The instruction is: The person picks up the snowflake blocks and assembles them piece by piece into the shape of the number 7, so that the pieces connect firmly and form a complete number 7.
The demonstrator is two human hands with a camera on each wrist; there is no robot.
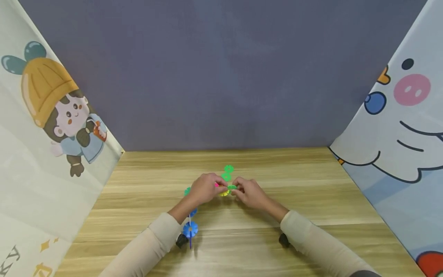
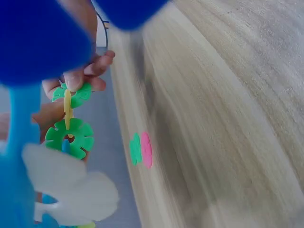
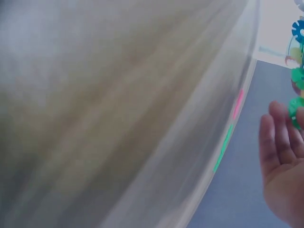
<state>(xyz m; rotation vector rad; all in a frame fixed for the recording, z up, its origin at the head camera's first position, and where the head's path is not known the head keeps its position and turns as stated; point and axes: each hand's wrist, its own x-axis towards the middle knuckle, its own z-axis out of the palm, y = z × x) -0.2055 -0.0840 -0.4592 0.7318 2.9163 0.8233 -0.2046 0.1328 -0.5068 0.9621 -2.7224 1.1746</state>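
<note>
A chain of slotted plastic snowflake discs hangs from my left hand (image 1: 207, 187), which holds it near its far end. Along it are blue discs (image 1: 190, 229), a white disc (image 2: 71, 190), a green disc (image 2: 81, 137) and a yellow disc (image 2: 68, 109) seen edge-on. My right hand (image 1: 253, 193) pinches a green end disc (image 1: 232, 187) between thumb and fingers. In the left wrist view this end disc meets the yellow one. The left palm hides part of the chain in the head view.
Loose green discs (image 1: 228, 169) and a pink disc (image 2: 147, 149) lie on the wooden table (image 1: 294, 169) beyond the hands. A grey panel (image 1: 221, 77) stands at the back, with cartoon-printed panels (image 1: 31, 161) at both sides.
</note>
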